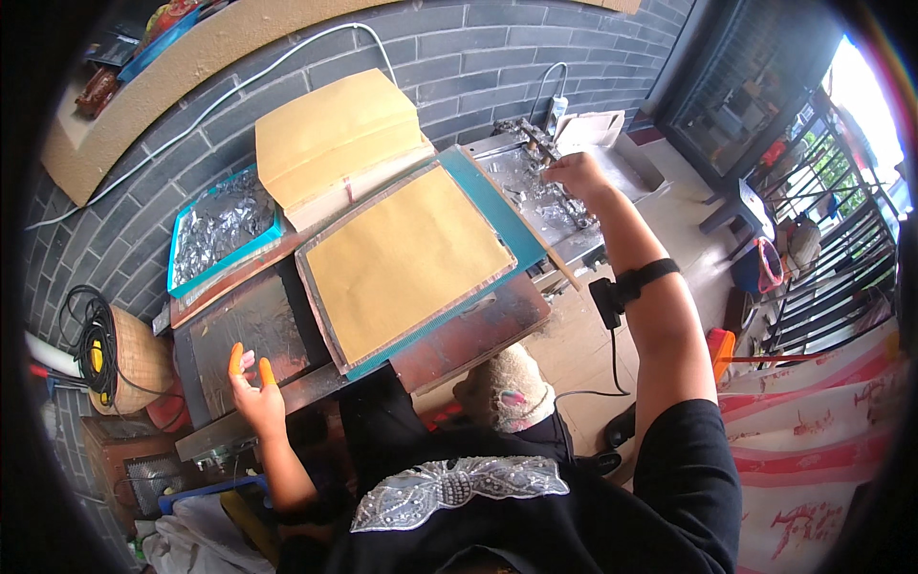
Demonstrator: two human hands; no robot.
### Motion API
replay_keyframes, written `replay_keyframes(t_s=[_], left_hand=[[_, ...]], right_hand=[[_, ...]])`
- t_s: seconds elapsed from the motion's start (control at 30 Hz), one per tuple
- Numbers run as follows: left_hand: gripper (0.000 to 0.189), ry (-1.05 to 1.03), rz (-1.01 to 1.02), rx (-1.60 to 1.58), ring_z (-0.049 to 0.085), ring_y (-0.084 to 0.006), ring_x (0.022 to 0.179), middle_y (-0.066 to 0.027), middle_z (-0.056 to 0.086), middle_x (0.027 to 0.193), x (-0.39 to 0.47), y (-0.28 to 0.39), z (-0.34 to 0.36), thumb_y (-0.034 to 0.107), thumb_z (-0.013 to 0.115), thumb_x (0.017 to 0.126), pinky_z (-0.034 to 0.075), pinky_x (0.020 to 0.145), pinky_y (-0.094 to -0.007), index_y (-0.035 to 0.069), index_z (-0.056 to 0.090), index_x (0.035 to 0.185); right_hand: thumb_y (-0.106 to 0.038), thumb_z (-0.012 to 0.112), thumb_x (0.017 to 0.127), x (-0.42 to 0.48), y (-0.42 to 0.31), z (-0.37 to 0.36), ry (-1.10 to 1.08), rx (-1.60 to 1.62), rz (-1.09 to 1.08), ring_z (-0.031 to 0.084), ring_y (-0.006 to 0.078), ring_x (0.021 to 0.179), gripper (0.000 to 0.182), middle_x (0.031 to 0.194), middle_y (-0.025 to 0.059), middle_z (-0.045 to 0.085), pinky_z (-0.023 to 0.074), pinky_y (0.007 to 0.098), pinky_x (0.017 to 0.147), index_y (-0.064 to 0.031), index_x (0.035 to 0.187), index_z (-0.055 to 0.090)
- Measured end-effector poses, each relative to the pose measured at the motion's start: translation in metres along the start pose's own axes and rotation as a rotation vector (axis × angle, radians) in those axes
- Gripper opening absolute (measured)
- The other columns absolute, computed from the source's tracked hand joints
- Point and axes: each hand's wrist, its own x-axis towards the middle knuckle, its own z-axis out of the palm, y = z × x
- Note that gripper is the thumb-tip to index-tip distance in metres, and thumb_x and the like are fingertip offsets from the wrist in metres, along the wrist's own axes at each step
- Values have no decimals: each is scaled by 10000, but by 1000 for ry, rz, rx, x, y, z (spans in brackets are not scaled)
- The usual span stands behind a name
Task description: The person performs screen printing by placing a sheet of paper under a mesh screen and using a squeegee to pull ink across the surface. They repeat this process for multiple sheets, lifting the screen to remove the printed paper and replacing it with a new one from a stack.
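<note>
My right hand point(577, 176) reaches to a metal tray point(534, 204) strewn with silvery scraps at the right end of the bench, its fingers bent by a small metal fixture point(538, 143); whether they hold anything cannot be told. My left hand point(254, 384), with orange covers on two fingers, is raised over the bench's near left edge, fingers apart and holding nothing. Between the hands, a yellow-brown paper sheet point(412, 262) lies on a board over a teal ribbed mat point(495, 208). Behind it stands a stack of similar paper point(337, 129). A blue tray point(276, 233) holds silvery foil-like pieces.
A thin wooden strip point(563, 269) juts past the bench's near right side. A woven basket point(133, 359) with coiled black cable stands at the left. The brick wall point(473, 50) borders the bench's back. A cable hangs from the band on my right arm.
</note>
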Motion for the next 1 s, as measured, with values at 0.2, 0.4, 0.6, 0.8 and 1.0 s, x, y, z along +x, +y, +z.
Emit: replay_keyframes(t_s=[0.2,0.4,0.6,0.8,1.0], left_hand=[[402,-10,-24,-172,561,-160,934,-65,607,1017,9,7,-6,27,614,834,433,779,-290,76,519,1222],[408,-189,-138,-730,537,-218,1111,-136,564,1198,37,79,-11,142,565,887,384,955,-323,1,478,1259],[364,-656,-114,-1298,528,-233,1133,-167,546,1225,38,178,34,136,471,927,399,963,-339,-23,461,1254],[361,-891,-402,-1746,559,-182,1051,-100,537,1248,12,210,49,209,488,922,450,898,-359,26,508,1233],[289,-835,-528,-1754,581,-149,884,-69,600,1070,6,201,40,142,535,895,450,753,-279,27,560,1159]], right_hand=[[-144,684,760,-36,-43,-24,-113,348,8,401,77,486,129,571,-8,508,312,240,447,-22,792,660],[-48,631,795,-95,-126,-13,-602,531,-243,392,48,534,82,660,-15,530,284,189,467,17,846,631],[-37,648,779,-170,-190,19,-776,556,-394,554,58,713,90,801,15,633,416,175,631,-9,859,620],[4,630,798,-191,-205,37,-754,546,-415,547,66,732,51,788,6,607,433,199,675,12,842,605],[7,630,786,-198,-196,44,-666,555,-401,482,45,655,49,743,-15,570,374,189,589,6,825,601]])
